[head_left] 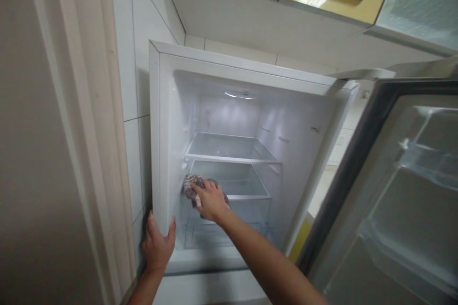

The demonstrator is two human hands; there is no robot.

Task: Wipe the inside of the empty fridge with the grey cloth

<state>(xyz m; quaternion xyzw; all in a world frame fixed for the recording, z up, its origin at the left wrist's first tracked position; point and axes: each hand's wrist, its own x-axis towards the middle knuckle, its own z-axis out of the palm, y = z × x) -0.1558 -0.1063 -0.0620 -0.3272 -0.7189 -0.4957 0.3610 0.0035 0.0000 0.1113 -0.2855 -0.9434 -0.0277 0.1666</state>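
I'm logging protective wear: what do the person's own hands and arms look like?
The left hand and right hand are bare, without gloves. The left forearm and right forearm show no sleeves within the picture, and no watch or bracelet shows. Whether rings are worn is hard to tell.

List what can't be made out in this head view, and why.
Head view throughout:
Front-left corner of the lower glass shelf: behind the patterned cloth and right hand.
Part of the clear drawer: behind the right forearm.
Refrigerator door: cut off by right edge.
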